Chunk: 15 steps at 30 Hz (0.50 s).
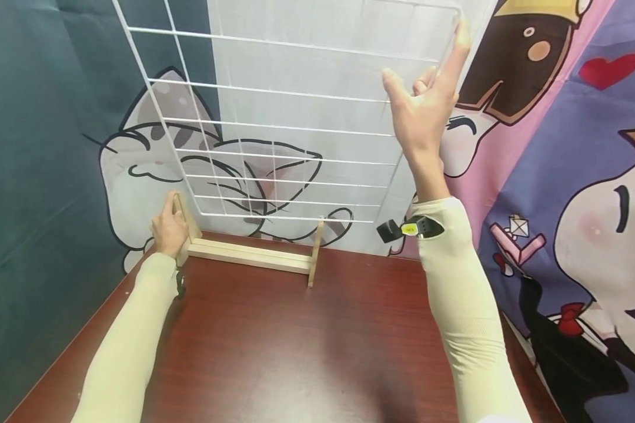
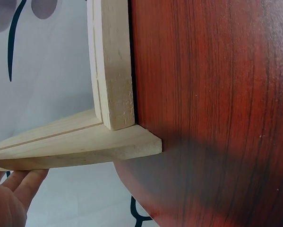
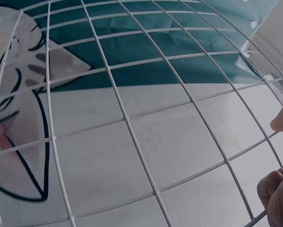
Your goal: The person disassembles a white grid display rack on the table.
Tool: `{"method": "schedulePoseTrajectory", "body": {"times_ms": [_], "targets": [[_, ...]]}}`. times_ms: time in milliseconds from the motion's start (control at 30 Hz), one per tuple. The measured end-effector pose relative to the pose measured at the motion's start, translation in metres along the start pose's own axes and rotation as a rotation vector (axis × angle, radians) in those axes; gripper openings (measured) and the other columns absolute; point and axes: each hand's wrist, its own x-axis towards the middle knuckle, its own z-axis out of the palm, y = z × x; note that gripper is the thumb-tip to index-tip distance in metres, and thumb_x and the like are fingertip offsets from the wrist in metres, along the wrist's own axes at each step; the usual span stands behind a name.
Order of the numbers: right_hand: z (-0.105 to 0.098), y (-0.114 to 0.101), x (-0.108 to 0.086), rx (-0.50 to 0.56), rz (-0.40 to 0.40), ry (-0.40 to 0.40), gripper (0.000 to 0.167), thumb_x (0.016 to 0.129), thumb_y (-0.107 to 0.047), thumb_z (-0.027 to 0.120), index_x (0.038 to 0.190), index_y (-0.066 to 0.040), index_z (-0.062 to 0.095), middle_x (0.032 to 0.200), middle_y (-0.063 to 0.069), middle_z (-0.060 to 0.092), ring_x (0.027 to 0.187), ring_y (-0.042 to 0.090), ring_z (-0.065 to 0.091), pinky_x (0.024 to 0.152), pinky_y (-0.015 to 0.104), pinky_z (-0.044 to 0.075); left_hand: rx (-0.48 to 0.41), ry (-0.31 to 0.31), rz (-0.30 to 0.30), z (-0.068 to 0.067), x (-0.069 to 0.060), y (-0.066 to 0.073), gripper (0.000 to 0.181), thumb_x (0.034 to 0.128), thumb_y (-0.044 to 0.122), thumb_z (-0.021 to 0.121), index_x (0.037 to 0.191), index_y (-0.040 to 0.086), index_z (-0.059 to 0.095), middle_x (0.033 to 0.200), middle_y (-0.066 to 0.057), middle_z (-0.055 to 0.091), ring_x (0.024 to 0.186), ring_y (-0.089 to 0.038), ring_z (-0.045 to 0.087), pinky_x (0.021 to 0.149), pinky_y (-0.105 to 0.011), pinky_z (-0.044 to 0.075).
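My right hand point(image 1: 425, 114) grips the right edge of a white wire grid panel point(image 1: 288, 125), its index finger stretched along the edge near the top corner. In the right wrist view, the thumb and curled fingers show at the edge of the grid point(image 3: 126, 118). My left hand point(image 1: 169, 229) holds the left upright end piece of a pale wooden stand point(image 1: 251, 257). The left wrist view shows fingers against that end piece point(image 2: 80, 142), which meets a grooved wooden bar point(image 2: 118, 71). The grid's lower edge is near the stand; whether they touch, I cannot tell.
The stand is at the back of a reddish-brown wooden table point(image 1: 275, 335). Behind it hangs a cloth with cartoon cats point(image 1: 153, 161). A second patterned cloth point(image 1: 587, 194) hangs on the right.
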Motion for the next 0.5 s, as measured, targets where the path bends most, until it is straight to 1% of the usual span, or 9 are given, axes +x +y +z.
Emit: {"method": "schedulePoseTrajectory", "body": {"times_ms": [33, 67, 133, 267, 300, 333, 400, 433, 500], "targets": [[-0.004, 0.001, 0.000, -0.004, -0.009, 0.005, 0.093, 0.078, -0.014, 0.076, 0.157, -0.016, 0.028, 0.090, -0.014, 0.056, 0.058, 0.004, 0.030, 0.058, 0.021, 0.028, -0.002, 0.000, 0.000, 0.000, 0.000, 0.000, 0.056, 0.1008, 0.008, 0.044, 0.150, 0.032, 0.036, 0.120, -0.038, 0.062, 0.099, -0.062, 0.060, 0.087, -0.071, 0.044], [-0.008, 0.002, -0.001, -0.004, -0.016, 0.010, 0.094, 0.078, -0.013, 0.076, 0.158, -0.016, 0.026, 0.077, -0.010, 0.049, 0.059, 0.005, 0.030, 0.059, 0.022, 0.028, -0.006, 0.001, -0.001, 0.000, -0.001, 0.000, 0.056, 0.1009, 0.008, 0.044, 0.151, 0.033, 0.036, 0.122, -0.038, 0.061, 0.100, -0.063, 0.060, 0.087, -0.072, 0.044], [-0.015, 0.005, -0.003, -0.002, -0.018, 0.016, 0.095, 0.078, -0.012, 0.074, 0.159, -0.017, 0.024, 0.064, -0.003, 0.028, 0.060, 0.005, 0.030, 0.059, 0.022, 0.028, -0.011, -0.001, -0.001, 0.000, -0.001, 0.000, 0.056, 0.1012, 0.008, 0.044, 0.151, 0.033, 0.035, 0.124, -0.039, 0.060, 0.100, -0.063, 0.060, 0.087, -0.072, 0.044], [-0.028, 0.010, -0.006, 0.013, -0.016, 0.029, 0.095, 0.078, -0.006, 0.073, 0.159, -0.016, 0.024, 0.064, -0.002, 0.026, 0.061, 0.005, 0.029, 0.060, 0.022, 0.028, -0.007, -0.011, -0.010, -0.002, -0.002, 0.001, 0.057, 0.1013, 0.009, 0.043, 0.152, 0.032, 0.035, 0.126, -0.038, 0.059, 0.100, -0.062, 0.060, 0.086, -0.071, 0.045], [-0.031, 0.011, -0.007, 0.017, -0.016, 0.030, 0.095, 0.078, -0.005, 0.072, 0.159, -0.015, 0.024, 0.068, -0.005, 0.036, 0.061, 0.005, 0.029, 0.059, 0.021, 0.028, -0.005, -0.013, -0.014, -0.002, -0.002, 0.001, 0.057, 0.1014, 0.009, 0.043, 0.153, 0.032, 0.034, 0.126, -0.038, 0.059, 0.100, -0.062, 0.060, 0.086, -0.071, 0.045], [-0.034, 0.011, -0.008, 0.026, -0.011, 0.033, 0.094, 0.078, -0.004, 0.072, 0.159, -0.014, 0.024, 0.076, -0.008, 0.048, 0.060, 0.005, 0.029, 0.059, 0.021, 0.028, -0.001, -0.014, -0.017, -0.002, -0.002, 0.001, 0.057, 0.1015, 0.009, 0.043, 0.153, 0.031, 0.034, 0.127, -0.038, 0.059, 0.100, -0.062, 0.060, 0.085, -0.070, 0.045], [-0.040, 0.011, -0.008, 0.047, -0.002, 0.034, 0.094, 0.078, -0.002, 0.071, 0.159, -0.013, 0.025, 0.112, -0.013, 0.063, 0.057, 0.004, 0.029, 0.056, 0.019, 0.027, 0.003, -0.012, -0.018, -0.003, -0.001, 0.002, 0.057, 0.1016, 0.009, 0.043, 0.153, 0.030, 0.034, 0.128, -0.038, 0.058, 0.100, -0.061, 0.061, 0.085, -0.070, 0.046], [-0.043, 0.012, -0.009, 0.058, 0.002, 0.035, 0.093, 0.078, -0.001, 0.071, 0.159, -0.013, 0.026, 0.131, -0.015, 0.059, 0.055, 0.005, 0.029, 0.054, 0.019, 0.027, 0.002, -0.009, -0.016, -0.003, -0.001, 0.002, 0.057, 0.1016, 0.009, 0.043, 0.154, 0.029, 0.034, 0.128, -0.037, 0.058, 0.100, -0.061, 0.061, 0.085, -0.069, 0.046], [-0.048, 0.012, -0.010, 0.079, 0.025, 0.033, 0.092, 0.077, 0.000, 0.070, 0.158, -0.014, 0.028, 0.157, -0.019, 0.036, 0.051, 0.005, 0.029, 0.051, 0.017, 0.026, 0.001, -0.007, -0.014, -0.002, -0.001, 0.001, 0.056, 0.1017, 0.009, 0.043, 0.154, 0.029, 0.034, 0.130, -0.037, 0.058, 0.101, -0.061, 0.061, 0.086, -0.069, 0.046]]}}
